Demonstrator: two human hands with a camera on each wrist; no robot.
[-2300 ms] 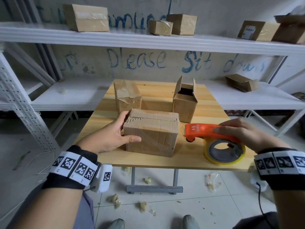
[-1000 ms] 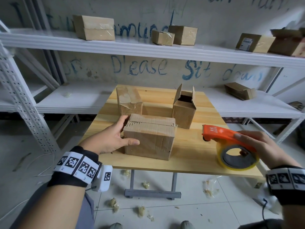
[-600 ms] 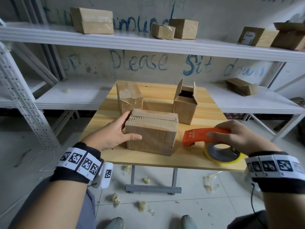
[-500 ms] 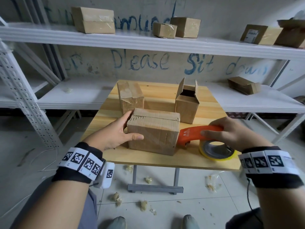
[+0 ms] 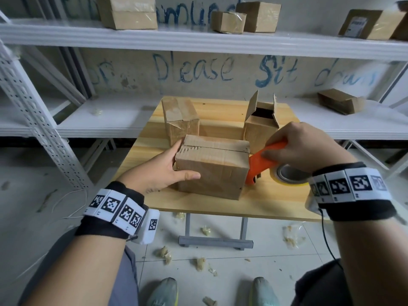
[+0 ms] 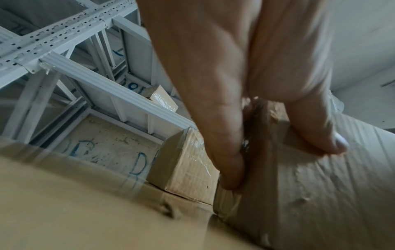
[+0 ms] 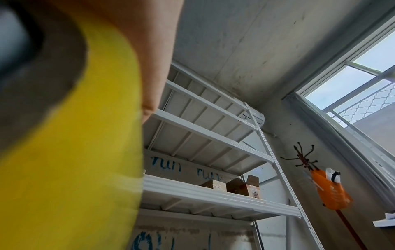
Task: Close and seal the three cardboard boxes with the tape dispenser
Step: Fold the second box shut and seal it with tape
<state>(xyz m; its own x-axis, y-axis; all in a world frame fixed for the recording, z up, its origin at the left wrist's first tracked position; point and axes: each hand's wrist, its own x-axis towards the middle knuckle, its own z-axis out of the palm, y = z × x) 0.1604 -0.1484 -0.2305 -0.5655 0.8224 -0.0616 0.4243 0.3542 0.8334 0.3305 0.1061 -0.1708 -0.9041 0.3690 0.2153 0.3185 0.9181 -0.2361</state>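
Observation:
A closed cardboard box [image 5: 213,166] lies at the front of the wooden table [image 5: 220,204]. My left hand [image 5: 163,170] holds its left end, thumb on the front face and fingers behind; in the left wrist view the fingers [image 6: 226,148] clasp that box [image 6: 310,177]. My right hand [image 5: 302,149] grips the orange tape dispenser [image 5: 261,163], whose nose touches the box's right end. Its yellow tape roll [image 5: 289,175] fills the right wrist view [image 7: 70,152]. Behind stand a taped box [image 5: 180,119] and an open-flapped box [image 5: 260,127].
White metal shelving [image 5: 198,38] surrounds the table, with several cardboard boxes [image 5: 128,12] on it. Crumpled tape scraps [image 5: 164,253] litter the tiled floor under the table. My shoes [image 5: 163,292] show at the bottom edge.
My right hand has brought the tape dispenser leftward across the table until its nose meets the front box's right end. My left hand has kept its hold on the box.

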